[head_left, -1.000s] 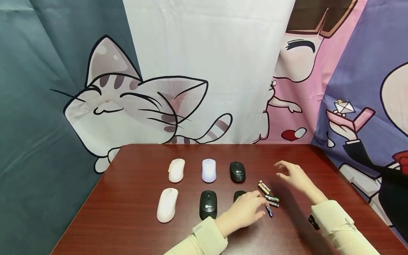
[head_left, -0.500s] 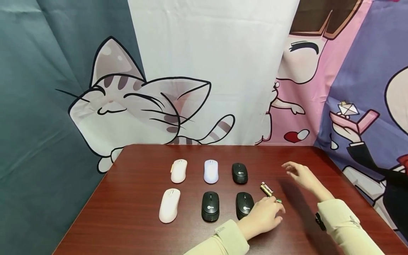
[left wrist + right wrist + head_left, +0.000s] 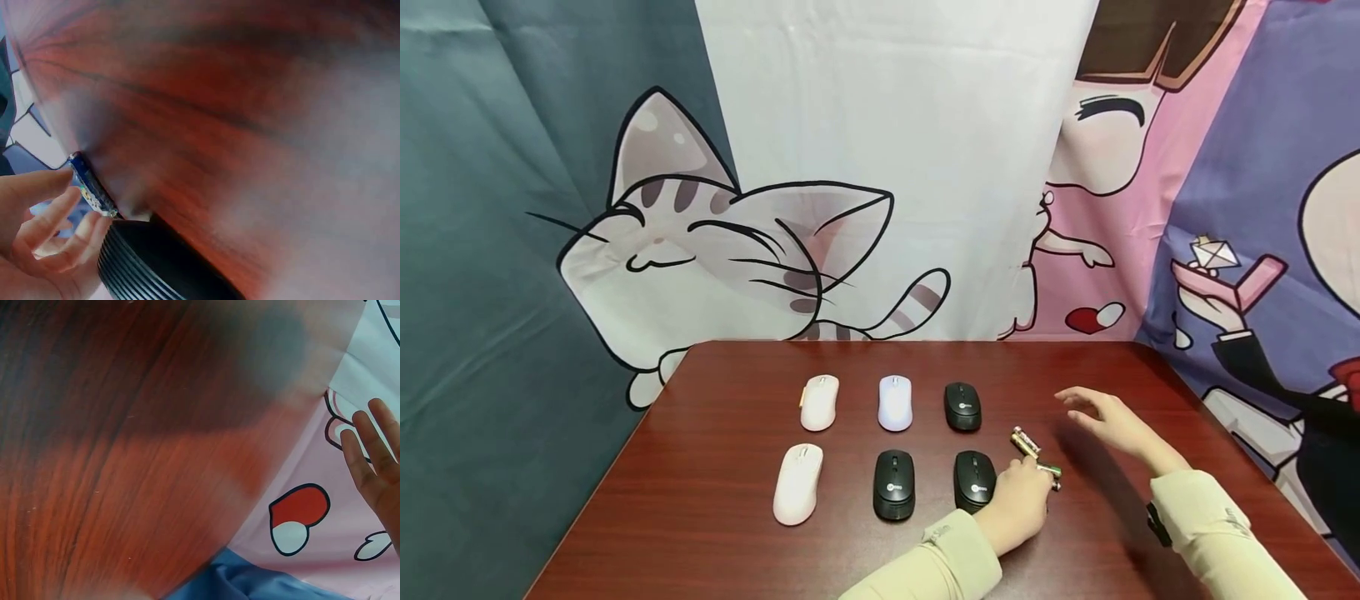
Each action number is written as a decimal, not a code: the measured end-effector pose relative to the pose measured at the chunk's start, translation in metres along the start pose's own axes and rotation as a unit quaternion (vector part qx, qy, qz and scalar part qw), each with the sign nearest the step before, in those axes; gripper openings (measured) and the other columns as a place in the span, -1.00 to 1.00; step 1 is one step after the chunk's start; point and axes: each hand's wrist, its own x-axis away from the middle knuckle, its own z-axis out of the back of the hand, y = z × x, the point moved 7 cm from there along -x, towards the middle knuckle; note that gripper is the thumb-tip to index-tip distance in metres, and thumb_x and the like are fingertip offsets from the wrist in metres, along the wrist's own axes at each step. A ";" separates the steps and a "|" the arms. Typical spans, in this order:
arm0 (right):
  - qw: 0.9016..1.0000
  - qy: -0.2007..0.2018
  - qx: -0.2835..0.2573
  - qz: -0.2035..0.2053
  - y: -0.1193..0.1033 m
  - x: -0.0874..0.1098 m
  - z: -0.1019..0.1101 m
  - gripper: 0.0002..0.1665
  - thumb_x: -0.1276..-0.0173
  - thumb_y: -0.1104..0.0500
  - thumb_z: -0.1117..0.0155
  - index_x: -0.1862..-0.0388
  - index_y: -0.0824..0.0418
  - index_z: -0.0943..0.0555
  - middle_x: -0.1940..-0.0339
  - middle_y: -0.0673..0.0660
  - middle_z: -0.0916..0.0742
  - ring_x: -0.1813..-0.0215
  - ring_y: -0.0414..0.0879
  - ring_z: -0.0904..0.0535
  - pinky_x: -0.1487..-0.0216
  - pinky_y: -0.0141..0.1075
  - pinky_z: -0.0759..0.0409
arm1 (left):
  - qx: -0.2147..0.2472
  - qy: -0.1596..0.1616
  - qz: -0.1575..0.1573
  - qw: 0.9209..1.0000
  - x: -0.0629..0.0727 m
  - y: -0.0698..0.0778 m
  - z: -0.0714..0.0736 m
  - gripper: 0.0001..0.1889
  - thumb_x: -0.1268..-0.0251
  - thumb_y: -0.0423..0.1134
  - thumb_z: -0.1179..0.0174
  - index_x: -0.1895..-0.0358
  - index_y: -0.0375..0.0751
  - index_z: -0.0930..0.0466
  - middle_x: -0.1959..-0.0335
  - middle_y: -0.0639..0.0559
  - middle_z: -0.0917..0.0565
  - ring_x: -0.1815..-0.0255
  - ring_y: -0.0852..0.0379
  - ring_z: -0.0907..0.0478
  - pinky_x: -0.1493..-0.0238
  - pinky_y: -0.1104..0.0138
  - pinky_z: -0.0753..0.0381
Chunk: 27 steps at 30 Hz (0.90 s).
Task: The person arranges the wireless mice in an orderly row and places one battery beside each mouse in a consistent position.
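My left hand point(image 3: 1018, 502) reaches down over the table, right of the nearest black mouse point(image 3: 973, 482). In the left wrist view its thumb and fingertips close in at a blue battery point(image 3: 92, 184), which the hand mostly hides in the head view. Just beyond those fingers lie gold batteries point(image 3: 1026, 442), a green-ended battery point(image 3: 1052, 471) and another battery tip. Farther right, my right hand point(image 3: 1105, 421) hovers over the table with relaxed fingers and holds nothing; the right wrist view catches its fingers point(image 3: 369, 450) spread.
More mice lie left in two rows: a white mouse point(image 3: 819, 403), a lilac mouse point(image 3: 895, 403) and a black mouse point(image 3: 962, 407) behind; a larger white mouse point(image 3: 798, 483) and a black mouse point(image 3: 894, 485) in front. A printed cloth point(image 3: 880, 167) hangs behind the table point(image 3: 700, 467).
My left hand has moved right, away from over the nearest black mouse, and its fingers have gathered downward at the blue battery. The right hand hovers in nearly the same place.
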 end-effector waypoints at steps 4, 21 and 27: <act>1.000 -0.001 -0.005 0.002 -0.001 -0.005 -0.001 -0.65 -0.22 0.42 -0.22 -0.02 0.33 -0.54 0.12 0.23 -0.69 0.07 -0.51 -0.52 0.16 -0.52 -0.56 | -0.020 -0.021 0.016 0.999 -0.001 -0.001 -0.003 -0.91 0.07 -0.11 -0.39 0.46 0.18 -0.66 0.39 0.18 -0.59 0.46 0.26 -0.45 0.54 0.45 -0.42; 1.000 -0.001 -0.005 0.008 -0.002 0.000 -0.006 -0.65 -0.18 0.45 -0.24 0.02 0.34 -0.54 0.19 0.23 -0.69 0.13 -0.43 -0.56 0.21 -0.45 -0.57 | -0.076 -0.028 -0.070 0.994 0.007 0.019 0.001 -0.94 -0.01 -0.09 -0.34 0.43 0.22 -0.66 0.33 0.27 -0.66 0.44 0.33 -0.55 0.55 0.52 -0.49; 1.000 0.001 -0.003 0.015 -0.006 -0.005 -0.008 -0.65 -0.19 0.44 -0.24 0.01 0.33 -0.54 0.18 0.20 -0.70 0.12 -0.48 -0.53 0.20 -0.46 -0.56 | -0.114 -0.022 -0.082 0.990 0.009 0.025 0.003 -0.93 -0.11 -0.08 -0.24 0.40 0.28 -0.67 0.41 0.36 -0.66 0.46 0.40 -0.54 0.60 0.51 -0.47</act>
